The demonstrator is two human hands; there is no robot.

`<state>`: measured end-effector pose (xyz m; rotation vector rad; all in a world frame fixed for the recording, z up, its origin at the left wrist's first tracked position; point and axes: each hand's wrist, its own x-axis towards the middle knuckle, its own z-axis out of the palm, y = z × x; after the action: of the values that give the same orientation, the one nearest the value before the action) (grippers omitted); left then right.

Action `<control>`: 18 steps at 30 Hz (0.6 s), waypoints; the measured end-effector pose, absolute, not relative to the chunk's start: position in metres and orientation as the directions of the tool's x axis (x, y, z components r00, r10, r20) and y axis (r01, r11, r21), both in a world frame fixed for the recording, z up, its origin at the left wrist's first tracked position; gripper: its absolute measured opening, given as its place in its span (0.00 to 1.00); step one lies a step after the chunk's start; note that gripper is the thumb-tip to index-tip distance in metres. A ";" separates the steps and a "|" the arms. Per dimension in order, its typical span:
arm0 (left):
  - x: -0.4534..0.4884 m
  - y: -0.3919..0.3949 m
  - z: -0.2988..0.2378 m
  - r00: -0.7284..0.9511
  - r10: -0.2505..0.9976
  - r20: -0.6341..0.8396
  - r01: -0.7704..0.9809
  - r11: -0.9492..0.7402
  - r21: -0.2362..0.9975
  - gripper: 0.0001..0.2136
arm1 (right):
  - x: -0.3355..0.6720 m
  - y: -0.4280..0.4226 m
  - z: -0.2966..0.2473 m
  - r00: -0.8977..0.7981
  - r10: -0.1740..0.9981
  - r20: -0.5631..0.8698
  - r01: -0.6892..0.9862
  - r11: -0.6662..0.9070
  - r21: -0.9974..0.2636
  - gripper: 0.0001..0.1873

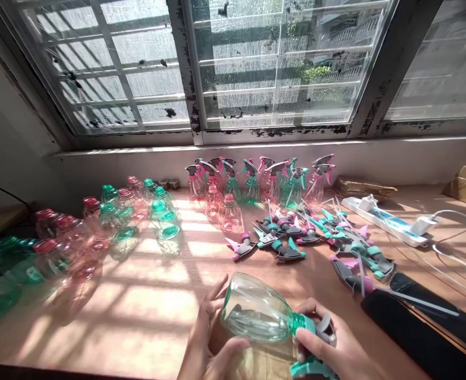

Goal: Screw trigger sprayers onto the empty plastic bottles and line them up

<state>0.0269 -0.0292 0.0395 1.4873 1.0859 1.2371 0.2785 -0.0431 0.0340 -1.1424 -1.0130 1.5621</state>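
Head view: we are curving our spread left hand (pixel 207 338) around a green bottle (pixel 256 311), right hand (pixel 333 340) gripping its sprayer (pixel 308 323).

Glossy see-through plastic on a smooth, wood-look desk (pixel 193 316)
The green bottle (pixel 258 303) is thin, clear plastic, slick enough to throw bright highlights; its spray head (pixel 308 323) is opaque moulded plastic, smooth teal with grey. The pink bottles (pixel 229 215) share that glassy translucence, and the loose spray heads (pixel 292 252) look like hard plastic with a low sheen. The power strip (pixel 391 224) is smooth white plastic with a blue face. The brown package (pixel 361 187) appears creased and slightly shiny. Behind, the window frame (pixel 186 68) is rough with flaking paint, its glass (pixel 252 79) streaked and speckled, while the wall (pixel 138 166) looks matt.
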 end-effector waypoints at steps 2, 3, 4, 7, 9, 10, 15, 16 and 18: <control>0.025 -0.028 0.035 0.098 0.965 0.244 0.150 -0.257 0.955 0.21 | 0.279 -0.045 0.037 -0.110 0.967 -0.229 -0.194 -0.247 -0.950 0.27; 0.024 -0.027 0.032 0.092 0.962 0.257 0.171 -0.269 0.948 0.20 | 0.279 -0.046 0.038 -0.098 0.966 -0.237 -0.196 -0.253 -0.948 0.28; 0.024 -0.026 0.030 0.090 0.961 0.262 0.184 -0.275 0.944 0.19 | 0.279 -0.046 0.037 -0.095 0.965 -0.245 -0.199 -0.259 -0.945 0.28; 0.023 -0.024 0.026 0.095 0.969 0.228 0.209 -0.243 0.947 0.23 | 0.279 -0.045 0.032 -0.109 0.967 -0.231 -0.177 -0.248 -0.952 0.28; 0.023 -0.024 0.025 0.096 0.976 0.198 0.214 -0.214 0.953 0.31 | 0.277 -0.043 0.027 -0.110 0.973 -0.203 -0.164 -0.219 -0.962 0.28; 0.022 -0.024 0.026 0.094 0.976 0.195 0.206 -0.211 0.956 0.35 | 0.277 -0.042 0.025 -0.108 0.976 -0.190 -0.162 -0.206 -0.965 0.28; 0.022 -0.027 0.035 0.136 0.974 0.179 0.063 -0.189 0.980 0.39 | 0.276 -0.042 0.025 -0.147 0.974 -0.170 -0.175 -0.195 -0.965 0.29; 0.023 -0.028 0.038 0.158 0.976 0.150 0.046 -0.159 0.986 0.35 | 0.277 -0.042 0.025 -0.152 0.975 -0.164 -0.183 -0.191 -0.964 0.28; 0.024 -0.029 0.042 0.190 0.975 0.112 0.048 -0.123 0.991 0.29 | 0.278 -0.040 0.025 -0.153 0.978 -0.143 -0.209 -0.173 -0.962 0.26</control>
<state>0.0242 -0.0294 0.0424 1.4226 1.0527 1.1232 0.2777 -0.0405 0.0253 -1.0859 -1.0579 1.5252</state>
